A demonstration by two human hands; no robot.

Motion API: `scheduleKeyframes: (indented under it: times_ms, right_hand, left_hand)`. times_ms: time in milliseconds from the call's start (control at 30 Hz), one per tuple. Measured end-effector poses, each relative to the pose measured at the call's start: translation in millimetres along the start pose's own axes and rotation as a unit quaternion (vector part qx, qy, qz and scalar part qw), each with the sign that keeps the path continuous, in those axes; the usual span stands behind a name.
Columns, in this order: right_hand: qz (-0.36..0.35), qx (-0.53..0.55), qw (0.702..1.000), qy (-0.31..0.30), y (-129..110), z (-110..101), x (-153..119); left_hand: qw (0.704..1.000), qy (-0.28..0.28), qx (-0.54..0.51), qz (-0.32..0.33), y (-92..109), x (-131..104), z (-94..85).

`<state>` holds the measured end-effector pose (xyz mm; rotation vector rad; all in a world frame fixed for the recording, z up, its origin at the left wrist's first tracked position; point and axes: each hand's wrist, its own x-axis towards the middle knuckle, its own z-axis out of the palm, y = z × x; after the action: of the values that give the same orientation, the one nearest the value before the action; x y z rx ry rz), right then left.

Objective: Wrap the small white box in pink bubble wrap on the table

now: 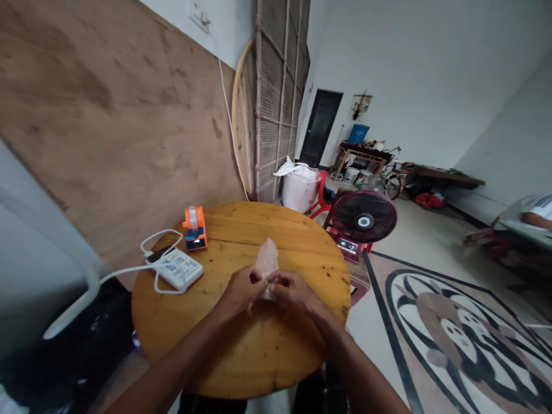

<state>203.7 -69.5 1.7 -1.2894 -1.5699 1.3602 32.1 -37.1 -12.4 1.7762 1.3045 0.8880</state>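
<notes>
Over the middle of a round wooden table (241, 345), a pale, pinkish translucent plastic bag (267, 257) stands up between my hands. My left hand (245, 286) pinches it from the left side, thumb and fingers pressed together. From the right, my right hand (290, 287) pinches it close to the left fingertips. The two hands almost touch at the lower part of the bag. What lies inside the bag, if anything, cannot be made out.
An orange and blue tape dispenser (195, 229) stands at the table's back left, near a white power bank (176, 270) with a looped white cable. A dark red fan (364, 217) is beyond the right edge. Another person's arm (537, 218) shows at far right.
</notes>
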Motion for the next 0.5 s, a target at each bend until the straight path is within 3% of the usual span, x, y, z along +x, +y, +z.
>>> scheduleKeyframes:
  times_ms: [133,233,367,433,500]
  right_hand:
    - [-0.017,-0.013,1.000,-0.017,5,-1,-9]
    - [-0.025,-0.025,0.999,-0.041,5,-6,-6]
    - [-0.035,-0.029,0.993,-0.109,-1,-25,0]
    - [-0.043,-0.034,0.995,-0.082,-5,-42,9]
    - [-0.053,-0.053,0.997,0.008,-9,-61,26]
  left_hand:
    - [0.997,-0.003,0.072,0.031,1,-6,-0.7]
    - [0.982,0.007,0.145,0.122,4,-1,-3.1]
    - [0.957,-0.053,0.201,0.201,8,8,-6.0]
    - [0.955,-0.076,0.210,0.196,9,11,-6.9]
    - [0.957,-0.091,0.206,0.185,10,12,-7.8]
